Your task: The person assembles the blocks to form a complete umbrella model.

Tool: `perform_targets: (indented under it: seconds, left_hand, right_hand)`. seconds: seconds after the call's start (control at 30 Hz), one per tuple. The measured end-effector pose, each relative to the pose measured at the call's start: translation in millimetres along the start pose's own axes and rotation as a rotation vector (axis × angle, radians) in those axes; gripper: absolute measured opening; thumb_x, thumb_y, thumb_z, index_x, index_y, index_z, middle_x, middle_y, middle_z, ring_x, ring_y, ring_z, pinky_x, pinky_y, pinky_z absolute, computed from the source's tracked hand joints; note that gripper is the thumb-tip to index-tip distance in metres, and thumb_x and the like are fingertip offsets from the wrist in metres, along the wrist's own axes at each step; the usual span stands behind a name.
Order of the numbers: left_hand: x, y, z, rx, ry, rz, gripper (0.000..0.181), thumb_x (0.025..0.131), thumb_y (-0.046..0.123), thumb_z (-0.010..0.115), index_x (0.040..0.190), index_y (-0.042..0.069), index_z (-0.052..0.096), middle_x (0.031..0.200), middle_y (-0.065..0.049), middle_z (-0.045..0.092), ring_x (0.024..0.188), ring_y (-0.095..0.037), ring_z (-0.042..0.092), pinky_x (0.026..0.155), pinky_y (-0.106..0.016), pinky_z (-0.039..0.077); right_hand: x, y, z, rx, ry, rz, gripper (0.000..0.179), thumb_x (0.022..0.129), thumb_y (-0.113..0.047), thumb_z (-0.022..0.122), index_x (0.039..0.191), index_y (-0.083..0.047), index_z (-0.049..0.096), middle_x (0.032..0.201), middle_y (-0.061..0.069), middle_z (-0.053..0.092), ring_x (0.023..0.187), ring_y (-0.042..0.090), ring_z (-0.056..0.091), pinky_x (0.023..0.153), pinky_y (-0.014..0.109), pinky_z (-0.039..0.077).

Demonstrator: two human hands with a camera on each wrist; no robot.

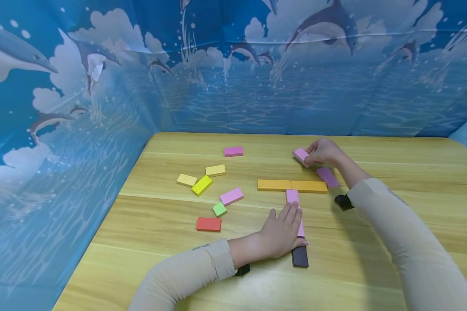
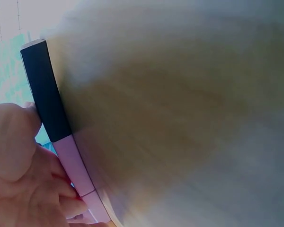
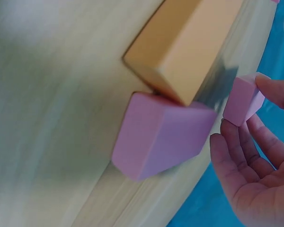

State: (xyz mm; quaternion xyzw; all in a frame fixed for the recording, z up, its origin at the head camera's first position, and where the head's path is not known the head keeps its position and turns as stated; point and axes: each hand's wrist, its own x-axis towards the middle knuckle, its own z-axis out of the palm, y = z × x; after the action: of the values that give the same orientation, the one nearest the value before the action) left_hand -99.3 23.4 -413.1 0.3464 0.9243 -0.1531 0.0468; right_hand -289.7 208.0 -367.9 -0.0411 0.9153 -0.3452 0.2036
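Observation:
My right hand (image 1: 325, 153) pinches a pink block (image 1: 301, 155) between thumb and fingers beyond the far end of the layout; the right wrist view shows this pink block (image 3: 244, 98) tilted. Just below that hand, a purple-pink block (image 1: 327, 177) lies at an angle against the right end of two orange blocks (image 1: 274, 185) set end to end. From their middle a column of pink blocks (image 1: 292, 196) runs toward me, ending in a black block (image 1: 300, 257). My left hand (image 1: 281, 231) rests on this column with straight fingers, partly hiding it.
Left of the column lie a pink block (image 1: 231, 196), a green block (image 1: 219, 209) and a red block (image 1: 209, 224). Farther back are several yellow blocks (image 1: 202, 185) and a magenta block (image 1: 233, 151). Dolphin-printed cloth (image 1: 233, 95) hangs behind the wooden table (image 1: 140, 255).

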Motion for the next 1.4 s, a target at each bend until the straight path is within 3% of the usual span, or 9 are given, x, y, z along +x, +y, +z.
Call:
perform_targets:
  seconds: [0.13,0.4,0.67,1.4]
  left_hand:
    - [-0.3,0.0,-0.5,-0.014,-0.002,0.0,0.075,0.095,0.059,0.019,0.148,0.007,0.023,0.153,-0.01,0.019,0.139,-0.02,0.02,0.101,-0.041,0.035]
    - [0.5,0.9,1.2,-0.008,-0.011,0.001,0.074,0.095,0.059,0.018,0.148,0.008,0.021,0.154,-0.009,0.018,0.14,-0.021,0.018,0.102,-0.041,0.034]
    - [-0.4,1.0,1.0,0.001,-0.003,0.001,0.074,0.095,0.059,0.018,0.148,0.008,0.022,0.153,-0.009,0.019,0.14,-0.02,0.019,0.102,-0.04,0.035]
    - [-0.7,-1.3,-0.1,0.011,0.016,0.012,0.073,0.096,0.058,0.019,0.148,0.006,0.024,0.153,-0.011,0.021,0.138,-0.021,0.022,0.1,-0.04,0.037]
  right_hand:
    - [-0.2,5,-2,-0.006,0.007,0.005,0.049,0.075,-0.013,0.071,0.116,0.01,0.056,0.104,0.019,0.057,0.088,0.026,0.048,0.07,0.034,0.044]
    - [-1.0,15,-4,0.017,0.016,0.003,0.048,0.075,-0.01,0.071,0.114,0.012,0.056,0.09,0.014,0.063,0.078,0.018,0.057,0.068,0.03,0.048]
    - [-0.8,25,-5,-0.007,0.028,0.003,0.047,0.076,-0.014,0.07,0.113,0.011,0.057,0.106,0.024,0.053,0.078,0.021,0.055,0.063,0.03,0.047]
    - [-1.0,30,-3,-0.001,0.032,0.014,0.048,0.079,-0.016,0.07,0.115,0.012,0.056,0.103,0.024,0.056,0.073,0.018,0.056,0.062,0.029,0.048]
